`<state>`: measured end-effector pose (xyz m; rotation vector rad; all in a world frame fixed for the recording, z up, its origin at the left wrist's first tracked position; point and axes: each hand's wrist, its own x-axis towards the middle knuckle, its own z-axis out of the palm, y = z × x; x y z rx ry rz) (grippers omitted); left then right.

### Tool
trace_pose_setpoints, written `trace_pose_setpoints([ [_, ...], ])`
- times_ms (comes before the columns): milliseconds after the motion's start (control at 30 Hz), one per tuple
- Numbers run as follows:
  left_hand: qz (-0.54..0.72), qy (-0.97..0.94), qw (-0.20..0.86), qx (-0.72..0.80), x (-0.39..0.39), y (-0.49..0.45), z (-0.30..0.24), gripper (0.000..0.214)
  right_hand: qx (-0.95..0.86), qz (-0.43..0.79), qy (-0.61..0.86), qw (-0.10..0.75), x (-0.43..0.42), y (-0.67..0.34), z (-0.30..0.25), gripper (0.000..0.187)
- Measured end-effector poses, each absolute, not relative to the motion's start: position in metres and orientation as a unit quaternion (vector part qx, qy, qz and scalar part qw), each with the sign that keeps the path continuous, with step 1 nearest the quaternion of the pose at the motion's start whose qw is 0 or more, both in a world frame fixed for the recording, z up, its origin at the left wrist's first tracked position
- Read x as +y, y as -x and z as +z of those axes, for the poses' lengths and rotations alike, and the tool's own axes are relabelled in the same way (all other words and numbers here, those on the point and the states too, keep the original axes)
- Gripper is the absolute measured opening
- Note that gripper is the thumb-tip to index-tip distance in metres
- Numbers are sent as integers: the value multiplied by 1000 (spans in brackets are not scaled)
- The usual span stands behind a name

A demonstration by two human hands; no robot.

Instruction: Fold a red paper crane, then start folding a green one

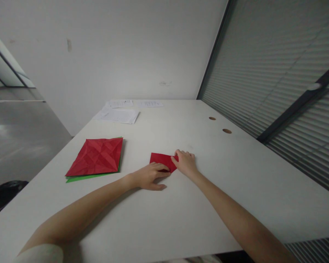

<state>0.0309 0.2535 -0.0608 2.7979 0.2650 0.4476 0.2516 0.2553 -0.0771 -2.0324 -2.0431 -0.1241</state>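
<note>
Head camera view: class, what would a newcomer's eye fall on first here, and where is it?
Probably the large creased red sheet, bright on the left of the white table, with green paper showing beneath it. Next, the smaller red paper near the middle, the left hand on its near side and the right hand at its right end.

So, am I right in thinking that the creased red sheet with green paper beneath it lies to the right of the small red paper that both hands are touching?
Not quite: the head view shows the creased red sheet, with green paper beneath it, to the left of the small red paper that the left hand and right hand are touching.
</note>
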Motion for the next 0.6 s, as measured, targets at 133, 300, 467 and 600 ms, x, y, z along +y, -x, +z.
trace_pose_setpoints([
  [133,159,-972,146,92,254,-31,-63,51,-703,-42,699,125,254,-251,-76,22],
  [300,158,-967,176,91,257,-32,-65,52,-700,-39,702,126,253,-250,-76,22],
  [467,179,-931,298,111,265,-32,-67,45,-698,-50,706,106,252,-249,-75,23],
  [600,201,-893,371,157,267,-34,-69,43,-696,-54,709,97,252,-248,-74,24],
])
